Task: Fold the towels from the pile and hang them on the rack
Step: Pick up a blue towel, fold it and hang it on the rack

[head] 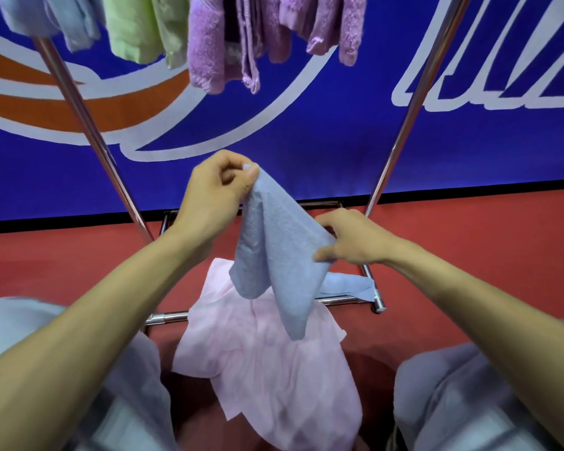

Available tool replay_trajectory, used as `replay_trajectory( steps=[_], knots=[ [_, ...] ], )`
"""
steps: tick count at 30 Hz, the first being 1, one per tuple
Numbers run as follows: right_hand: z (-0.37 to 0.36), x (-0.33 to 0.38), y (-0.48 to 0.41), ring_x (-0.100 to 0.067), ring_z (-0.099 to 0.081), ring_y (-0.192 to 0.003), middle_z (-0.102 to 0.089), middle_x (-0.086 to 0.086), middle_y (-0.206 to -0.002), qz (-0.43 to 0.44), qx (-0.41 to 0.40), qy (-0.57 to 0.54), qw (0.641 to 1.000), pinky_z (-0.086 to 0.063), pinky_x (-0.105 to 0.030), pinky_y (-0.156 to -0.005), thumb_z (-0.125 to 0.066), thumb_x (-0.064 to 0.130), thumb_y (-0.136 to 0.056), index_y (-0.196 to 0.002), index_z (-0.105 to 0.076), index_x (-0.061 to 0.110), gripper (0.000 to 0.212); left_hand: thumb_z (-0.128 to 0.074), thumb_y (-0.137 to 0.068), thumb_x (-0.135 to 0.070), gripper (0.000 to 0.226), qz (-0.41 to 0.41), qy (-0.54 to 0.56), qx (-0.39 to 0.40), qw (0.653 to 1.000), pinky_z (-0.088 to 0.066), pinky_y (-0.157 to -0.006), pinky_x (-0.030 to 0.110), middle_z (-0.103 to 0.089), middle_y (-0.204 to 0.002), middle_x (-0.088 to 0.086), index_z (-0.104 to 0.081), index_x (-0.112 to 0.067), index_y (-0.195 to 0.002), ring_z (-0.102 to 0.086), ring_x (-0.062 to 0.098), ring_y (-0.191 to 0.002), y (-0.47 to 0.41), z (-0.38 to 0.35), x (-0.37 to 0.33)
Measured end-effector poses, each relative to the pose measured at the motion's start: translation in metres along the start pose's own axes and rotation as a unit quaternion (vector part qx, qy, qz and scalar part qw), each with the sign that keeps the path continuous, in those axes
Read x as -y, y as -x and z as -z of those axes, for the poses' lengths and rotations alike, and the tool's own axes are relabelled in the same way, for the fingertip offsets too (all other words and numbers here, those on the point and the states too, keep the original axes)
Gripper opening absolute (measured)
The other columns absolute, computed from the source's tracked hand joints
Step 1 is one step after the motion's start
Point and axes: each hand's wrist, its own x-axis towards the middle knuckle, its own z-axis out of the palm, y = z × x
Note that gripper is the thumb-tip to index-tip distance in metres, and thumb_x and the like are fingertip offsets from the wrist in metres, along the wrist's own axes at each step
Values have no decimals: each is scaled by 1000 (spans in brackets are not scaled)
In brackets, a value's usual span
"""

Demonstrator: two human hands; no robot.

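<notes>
Step in hand: folding, as I judged it. The blue towel [274,249] was held up in the middle of the frame, draped in a loose triangle with its edges not yet matched.
Left hand: the left hand [219,193] was raised just above centre, with thumb and forefinger pinched together on the towel's top corner.
Right hand: the right hand [355,239] sat lower, right of centre, its fingers closed on the towel's right-hand corner.
Pile: a pink towel [264,369] lay crumpled on the red floor [469,255] at lower centre, directly below the held cloth. A second bluish cloth [345,284] lay over the low bar of the rack [88,125], just right of it.
Rack: its steel poles rose at left and right. Across the top of the frame hung a pale blue towel [46,21], a green towel [137,27] and purple towels [274,37].
Next move: it probably called for bringing the two held corners together to halve the cloth with its edges lined up, then lifting it to the top rail. That rail lay outside the frame, so free space on it could not be told.
</notes>
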Motion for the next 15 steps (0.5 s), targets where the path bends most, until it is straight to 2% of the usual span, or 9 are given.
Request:
replay_trajectory(
  steps=[3,6,9,12,15],
  knots=[
    [-2,-12,3,-12,-43,-57,-47,5,-59,-43,19,39,998,-33,-24,-54,-71,22,-80,-60,-46,22,32,-57,-94,-21,14,8,-14,-70,997,-41,-66,36,-53,-73,13,-57,-21,-80,-47,20,-68,-7,11,10],
    [-2,-23,6,-11,-50,-58,-54,6,-59,-94,22,-6,995,-38,-24,-55,-69,26,-85,-65,-53,21,26,-59,-93,-25,14,24,-36,-120,992,-37,-61,33,-49,-63,2,-57,-23,-79,-42,14,-59,-11,17,20],
    [1,-24,8,-12,-49,-57,-53,2,-61,-128,8,-66,990,-40,-25,-56,-66,23,-88,-74,-62,10,20,-59,-92,-27,13,34,-71,-146,986,-38,-59,27,-49,-60,-5,-58,-19,-83,-43,9,-55,-11,18,26],
    [6,-18,11,-11,-42,-56,-44,1,-62,-147,-7,-177,973,-40,-23,-52,-56,16,-93,-70,-56,12,23,-61,-92,-27,12,64,-59,-160,983,-49,-64,36,-53,-63,-4,-59,-18,-84,-50,12,-59,-10,17,31],
    [12,-14,14,-9,-34,-54,-34,2,-63,-184,-51,-320,928,-46,-22,-43,-47,16,-99,-69,-44,19,30,-62,-92,-21,12,112,0,-149,982,-57,-68,39,-59,-69,4,-60,-10,-90,-59,16,-57,-7,14,32]
  ],
)
